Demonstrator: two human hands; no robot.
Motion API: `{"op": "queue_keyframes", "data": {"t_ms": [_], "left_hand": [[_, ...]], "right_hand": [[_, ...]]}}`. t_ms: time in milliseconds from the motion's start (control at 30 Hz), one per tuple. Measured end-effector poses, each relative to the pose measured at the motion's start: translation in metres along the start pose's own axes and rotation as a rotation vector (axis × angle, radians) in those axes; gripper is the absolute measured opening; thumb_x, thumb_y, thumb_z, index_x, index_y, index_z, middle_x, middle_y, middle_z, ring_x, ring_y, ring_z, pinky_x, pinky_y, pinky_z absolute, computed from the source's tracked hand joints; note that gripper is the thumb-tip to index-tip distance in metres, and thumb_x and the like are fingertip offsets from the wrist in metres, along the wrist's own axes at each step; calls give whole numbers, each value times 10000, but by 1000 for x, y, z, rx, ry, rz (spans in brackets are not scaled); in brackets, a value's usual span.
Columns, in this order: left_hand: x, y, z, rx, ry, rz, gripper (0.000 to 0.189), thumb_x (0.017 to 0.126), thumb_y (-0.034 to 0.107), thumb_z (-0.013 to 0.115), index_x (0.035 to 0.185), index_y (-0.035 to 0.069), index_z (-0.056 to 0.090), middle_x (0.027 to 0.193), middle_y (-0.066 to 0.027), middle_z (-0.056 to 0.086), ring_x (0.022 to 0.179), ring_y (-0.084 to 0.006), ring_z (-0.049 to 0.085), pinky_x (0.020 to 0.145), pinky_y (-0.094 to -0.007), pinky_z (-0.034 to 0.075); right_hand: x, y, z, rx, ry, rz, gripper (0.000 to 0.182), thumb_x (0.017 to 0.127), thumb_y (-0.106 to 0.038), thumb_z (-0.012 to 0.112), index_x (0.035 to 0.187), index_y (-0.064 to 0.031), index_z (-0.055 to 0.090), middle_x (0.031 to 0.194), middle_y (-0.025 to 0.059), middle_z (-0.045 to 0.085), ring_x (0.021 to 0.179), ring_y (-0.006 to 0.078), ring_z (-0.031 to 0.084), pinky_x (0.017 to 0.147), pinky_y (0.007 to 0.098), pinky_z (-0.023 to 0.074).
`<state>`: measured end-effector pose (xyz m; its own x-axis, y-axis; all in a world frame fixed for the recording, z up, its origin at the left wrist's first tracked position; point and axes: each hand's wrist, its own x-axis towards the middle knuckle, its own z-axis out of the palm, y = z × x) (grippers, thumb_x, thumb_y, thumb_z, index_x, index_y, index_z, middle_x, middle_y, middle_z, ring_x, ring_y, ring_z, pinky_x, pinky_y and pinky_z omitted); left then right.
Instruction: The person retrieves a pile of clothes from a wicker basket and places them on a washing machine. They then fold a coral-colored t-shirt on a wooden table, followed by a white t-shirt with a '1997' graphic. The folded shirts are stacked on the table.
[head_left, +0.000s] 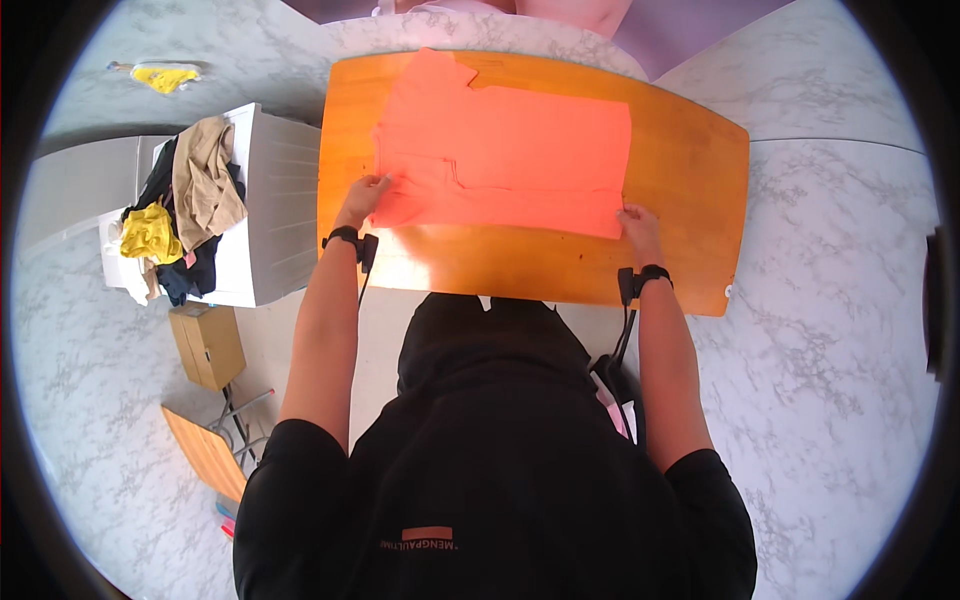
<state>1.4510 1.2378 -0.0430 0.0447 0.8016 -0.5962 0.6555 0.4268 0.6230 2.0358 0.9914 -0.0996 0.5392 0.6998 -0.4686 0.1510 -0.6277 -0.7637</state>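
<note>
An orange-pink short-sleeved shirt (525, 142) lies sideways on an orange-brown wooden table (690, 247). Its near part is folded over on top, with the folded sleeve towards the left. My left hand (366, 196) pinches the shirt's near left edge between thumb and fingers. At the near right corner, by the hem, my right hand (637, 225) has its fingertips on the cloth. The shirt's far sleeve points towards the table's far left corner. Each of my wrists wears a black band with a small box and a cable.
Left of the table stands a white cabinet or bin (281, 210), with tan trousers (202, 180), a yellow garment (150, 234) and dark clothes heaped on top. A cardboard box (210, 349) and a folding wooden-topped stool or table (202, 450) are at the lower left.
</note>
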Motion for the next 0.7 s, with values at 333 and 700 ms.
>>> {"op": "queue_keyframes", "data": {"t_ms": [333, 700], "left_hand": [[-28, -34, -15, -40, -128, -85, 317, 918, 238, 845, 1133, 30, 742, 955, -34, 717, 714, -129, 616, 649, -298, 487], [-32, -49, -5, -81, -82, -96, 284, 1000, 186, 698, 1201, -12, 739, 960, -9, 725, 786, -102, 614, 668, -293, 488]], "right_hand": [[-40, 12, -4, 124, -88, 59, 302, 917, -160, 813, 1161, 14, 771, 1028, 77, 770, 973, 186, 714, 873, 350, 565], [-65, 10, -5, 174, -116, 198, 111, 979, -152, 757, 1027, -53, 769, 787, -49, 620, 636, 55, 522, 554, 244, 389]]}}
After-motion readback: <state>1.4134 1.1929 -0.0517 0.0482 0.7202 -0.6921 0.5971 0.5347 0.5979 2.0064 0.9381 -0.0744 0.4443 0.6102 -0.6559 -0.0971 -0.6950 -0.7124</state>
